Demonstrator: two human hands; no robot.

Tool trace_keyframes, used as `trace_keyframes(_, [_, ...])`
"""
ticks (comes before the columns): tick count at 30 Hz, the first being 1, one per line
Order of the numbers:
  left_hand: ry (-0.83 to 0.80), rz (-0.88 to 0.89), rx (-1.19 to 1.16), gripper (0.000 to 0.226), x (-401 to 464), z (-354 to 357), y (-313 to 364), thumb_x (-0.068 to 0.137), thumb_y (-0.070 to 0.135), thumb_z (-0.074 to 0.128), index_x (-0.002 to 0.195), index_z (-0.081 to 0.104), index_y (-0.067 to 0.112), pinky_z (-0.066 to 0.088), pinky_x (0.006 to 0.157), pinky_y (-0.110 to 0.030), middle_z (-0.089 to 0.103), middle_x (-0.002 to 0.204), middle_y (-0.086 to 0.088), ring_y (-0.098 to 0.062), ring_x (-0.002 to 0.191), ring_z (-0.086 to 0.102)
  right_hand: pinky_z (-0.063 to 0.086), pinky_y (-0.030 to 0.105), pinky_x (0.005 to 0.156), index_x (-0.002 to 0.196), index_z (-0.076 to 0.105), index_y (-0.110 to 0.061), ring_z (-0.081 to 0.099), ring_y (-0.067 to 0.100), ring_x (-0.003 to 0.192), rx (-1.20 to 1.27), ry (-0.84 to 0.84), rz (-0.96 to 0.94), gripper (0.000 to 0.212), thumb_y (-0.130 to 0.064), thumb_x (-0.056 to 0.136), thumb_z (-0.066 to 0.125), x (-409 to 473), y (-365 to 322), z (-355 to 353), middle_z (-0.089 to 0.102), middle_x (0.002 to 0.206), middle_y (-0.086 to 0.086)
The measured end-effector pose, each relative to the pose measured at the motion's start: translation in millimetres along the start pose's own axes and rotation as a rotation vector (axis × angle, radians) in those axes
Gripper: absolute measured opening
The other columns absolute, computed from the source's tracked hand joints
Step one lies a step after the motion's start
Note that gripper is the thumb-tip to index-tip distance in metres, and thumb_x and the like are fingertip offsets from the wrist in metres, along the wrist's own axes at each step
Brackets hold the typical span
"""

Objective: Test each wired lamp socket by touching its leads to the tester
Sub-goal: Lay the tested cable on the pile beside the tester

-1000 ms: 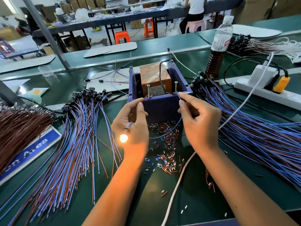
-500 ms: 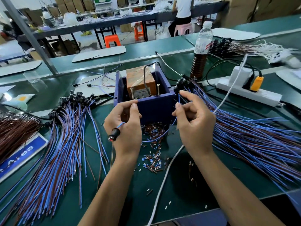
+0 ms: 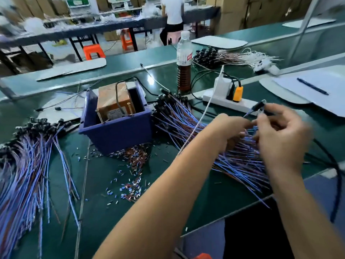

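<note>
Wired lamp socket (image 3: 258,106) held up over the right-hand bundle of blue and brown leads (image 3: 214,139), black head pointing up and away to the right, long axis slanting down-left along its blue lead toward the hands. Right hand (image 3: 281,135) blurred, fingers curled and apparently pinching the lead just below the socket; left hand (image 3: 230,128) close beside it, fingers bent inward over the bundle, exact grip impossible to tell. Further left, blue tester box (image 3: 115,133) with brown block inside and two upright pins at the near rim, well apart from both hands. Beyond that, second bundle of sockets (image 3: 35,159) fanned on the left. Cut insulation scraps (image 3: 130,176) scattered on green bench (image 3: 104,212). White power strip (image 3: 224,101), bottle (image 3: 184,60), paper with pen (image 3: 312,86) behind. Workshop tables, orange stools, cartons at back.
</note>
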State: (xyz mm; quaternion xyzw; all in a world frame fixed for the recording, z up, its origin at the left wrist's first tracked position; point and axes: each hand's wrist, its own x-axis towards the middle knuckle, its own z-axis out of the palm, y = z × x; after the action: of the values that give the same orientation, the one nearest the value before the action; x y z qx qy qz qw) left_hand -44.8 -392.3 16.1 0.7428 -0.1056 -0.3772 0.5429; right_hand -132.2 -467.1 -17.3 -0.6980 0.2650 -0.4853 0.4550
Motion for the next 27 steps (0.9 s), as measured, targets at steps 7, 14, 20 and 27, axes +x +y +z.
trace_keyframes(7, [0.062, -0.072, -0.703, 0.035, 25.7, -0.9, 16.2, 0.107, 0.007, 0.032, 0.074, 0.037, 0.018, 0.014, 0.027, -0.016, 0.028, 0.051, 0.004, -0.006, 0.023, 0.021, 0.047, 0.025, 0.087, 0.124, 0.072, -0.013, 0.063, 0.006, 0.089, -0.412, -0.082, -0.245, 0.03, -0.026, 0.099, 0.065, 15.8, -3.0, -10.4, 0.061, 0.121, 0.015])
trace_keyframes(14, [0.25, 0.125, -1.117, 0.041, 24.6, -20.7, 22.6, 0.104, -0.003, 0.033, 0.067, 0.035, 0.014, 0.028, 0.032, -0.016, 0.036, 0.046, -0.001, -0.009, 0.031, 0.033, 0.055, 0.047, 0.084, 0.142, 0.056, -0.028, 0.069, 0.037, 0.096, -0.377, -0.599, -0.23, 0.038, -0.038, 0.106, 0.054, 2.6, -21.3, 19.7, 0.077, 0.101, 0.012])
trace_keyframes(20, [0.41, 0.261, -0.9, 0.007, 19.7, -51.0, 24.2, 0.106, 0.002, 0.048, 0.102, 0.053, 0.004, 0.05, 0.068, -0.024, 0.058, 0.078, -0.007, -0.015, 0.068, 0.056, 0.055, 0.035, 0.068, 0.099, 0.071, -0.019, 0.066, 0.017, 0.068, -0.437, -0.587, -0.25, 0.015, -0.028, 0.104, 0.061, 12.7, -26.2, 15.3, 0.069, 0.073, -0.004])
trace_keyframes(27, [0.741, 0.481, -0.119, 0.021, 7.0, -78.0, 13.5, 0.09, 0.001, 0.071, 0.093, 0.056, 0.016, 0.051, 0.073, -0.024, 0.062, 0.085, 0.003, -0.009, 0.076, 0.059, 0.049, 0.034, 0.066, 0.086, 0.064, -0.023, 0.065, 0.022, 0.073, -0.582, -0.625, -0.267, 0.017, -0.032, 0.101, 0.066, 13.4, -31.6, 14.9, 0.069, 0.075, -0.001])
